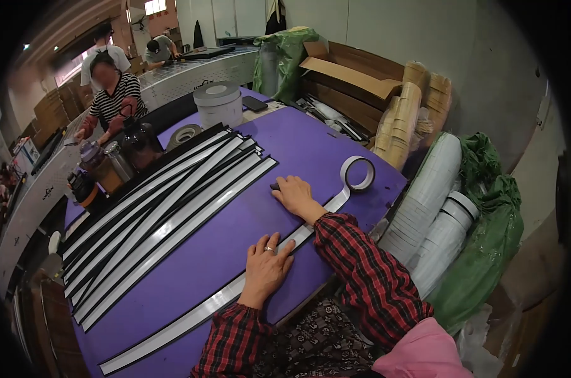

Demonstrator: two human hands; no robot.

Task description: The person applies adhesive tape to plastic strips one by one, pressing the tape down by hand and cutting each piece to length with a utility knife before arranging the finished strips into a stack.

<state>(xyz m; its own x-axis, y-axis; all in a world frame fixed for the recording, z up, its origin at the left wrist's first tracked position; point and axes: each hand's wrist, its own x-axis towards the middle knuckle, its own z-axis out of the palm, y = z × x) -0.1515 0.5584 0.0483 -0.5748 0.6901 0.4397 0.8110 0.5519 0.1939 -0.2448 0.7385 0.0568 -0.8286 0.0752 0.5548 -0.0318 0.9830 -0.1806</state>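
Observation:
A long strip with a pale middle and black edges lies diagonally across the purple table. My left hand rests on it, fingers spread, a ring on one finger. Farther up, my right hand is beside the strip, fingers curled around a small dark object that is mostly hidden. A roll of white tape stands at the strip's upper right end, its loose tail running down onto the strip. To the left lies a pile of similar black-edged strips, some crossing each other.
The purple table also holds a large white roll, a phone, a tape roll and bottles. Wrapped rolls and a cardboard box stand at the right. Several people are beyond the table.

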